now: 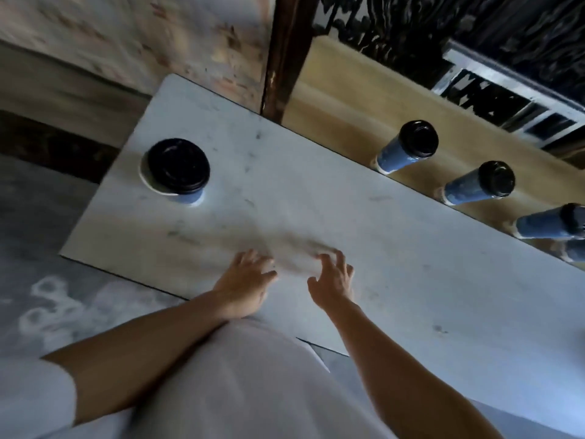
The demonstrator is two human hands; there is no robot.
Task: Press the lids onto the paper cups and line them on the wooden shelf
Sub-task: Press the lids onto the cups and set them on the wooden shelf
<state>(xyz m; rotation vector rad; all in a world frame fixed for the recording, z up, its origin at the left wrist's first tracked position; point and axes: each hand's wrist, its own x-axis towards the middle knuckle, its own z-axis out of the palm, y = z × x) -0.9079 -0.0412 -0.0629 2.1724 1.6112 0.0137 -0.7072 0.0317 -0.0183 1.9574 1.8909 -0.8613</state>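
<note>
A blue paper cup with a black lid (179, 167) stands on the white marble table (316, 201), at its far left end. Three more lidded blue cups (408, 147), (481, 183), (550, 221) stand in a row on the wooden shelf (348, 99) behind the table, with part of a further cup at the right edge. My left hand (245, 282) and my right hand (334, 282) hover over the table's near edge, fingers spread, holding nothing. Both are well away from the cup on the table.
A dark wooden post (278, 55) rises where the table meets the shelf. A worn plaster wall lies to the left, a dark patterned grille behind the shelf. Grey floor shows to the left of the table. The frame is motion-blurred.
</note>
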